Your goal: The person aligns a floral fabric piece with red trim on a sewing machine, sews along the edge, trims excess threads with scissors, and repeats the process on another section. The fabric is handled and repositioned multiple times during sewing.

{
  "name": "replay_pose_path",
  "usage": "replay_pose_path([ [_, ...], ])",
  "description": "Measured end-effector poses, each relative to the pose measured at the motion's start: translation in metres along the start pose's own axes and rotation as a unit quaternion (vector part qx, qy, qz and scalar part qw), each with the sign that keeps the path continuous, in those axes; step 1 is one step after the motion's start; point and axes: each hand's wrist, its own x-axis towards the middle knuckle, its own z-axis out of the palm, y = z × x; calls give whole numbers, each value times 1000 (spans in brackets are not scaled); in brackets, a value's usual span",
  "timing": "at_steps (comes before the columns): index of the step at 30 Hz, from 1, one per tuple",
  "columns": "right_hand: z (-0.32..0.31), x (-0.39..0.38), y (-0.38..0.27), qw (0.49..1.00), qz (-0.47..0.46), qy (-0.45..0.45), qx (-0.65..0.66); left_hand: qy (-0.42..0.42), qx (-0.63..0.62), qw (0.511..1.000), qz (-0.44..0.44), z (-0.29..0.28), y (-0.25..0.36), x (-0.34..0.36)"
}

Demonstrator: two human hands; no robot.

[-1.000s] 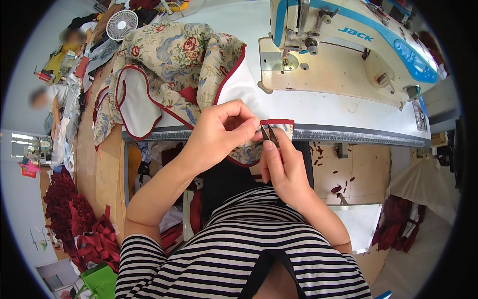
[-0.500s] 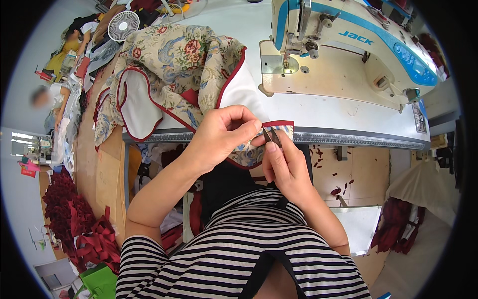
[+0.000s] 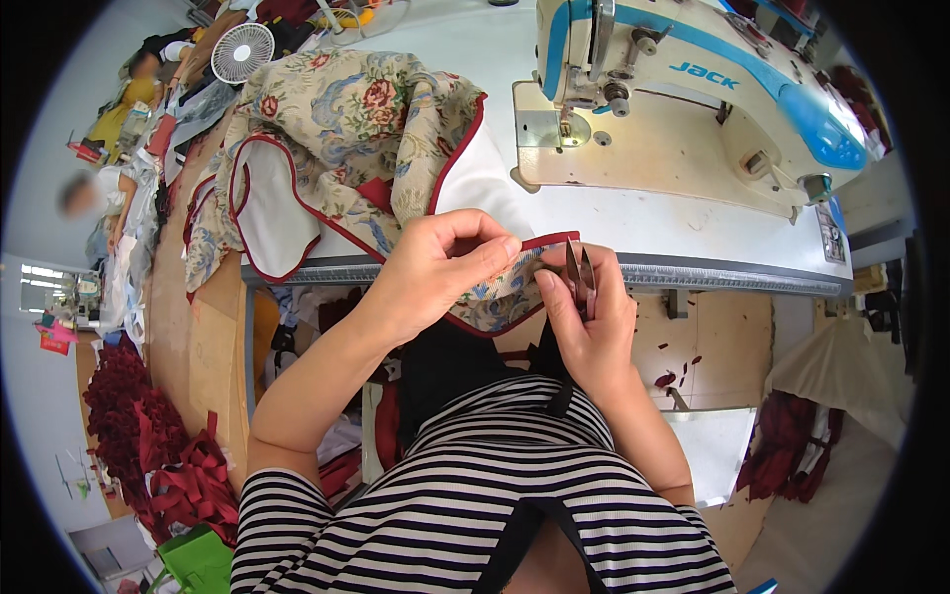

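Note:
My left hand pinches the red-bound edge of a floral tapestry fabric piece, whose lower part hangs over the table's front edge. My right hand grips small dark thread snips with the blades pointing up, beside the binding's right end. Its fingers also lie at that corner of the fabric; whether they touch it is hard to tell. The rest of the fabric lies bunched on the white table, with white backing and red edging showing at its folds.
A sewing machine stands at the back right, behind the ruler strip. A white fan, cloth piles and co-workers are at the left. Dark red strips lie lower left; more cloth is at lower right.
My right hand has moved right with the snips, whose blades now point more upward, away from my left fingertips. My left hand has shifted slightly down and still pinches the edge.

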Motion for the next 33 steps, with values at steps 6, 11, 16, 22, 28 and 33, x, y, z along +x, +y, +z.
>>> replay_pose_path([
  [6, 5, 8, -1, 998, -22, 2, -56, 8, 69, 997, 15, 6, 0, -4],
  [11, 6, 2, 4, 978, -162, -129, -37, 13, 49, 998, 26, 5, -3, 2],
  [16, -12, 14, 3, 993, -109, 34, -35, -6, 71, 997, 16, -2, -3, 1],
  [22, -29, 31, 0, 987, 127, -93, 32, 56, 184, 974, 120, -7, 3, 1],
  [28, -26, 31, 10, 969, 183, -68, 150, 38, 25, 996, 81, 14, 22, -48],
  [33, -18, 27, 11, 987, -115, 7, -114, 30, -41, 998, 24, 28, -12, -25],
])
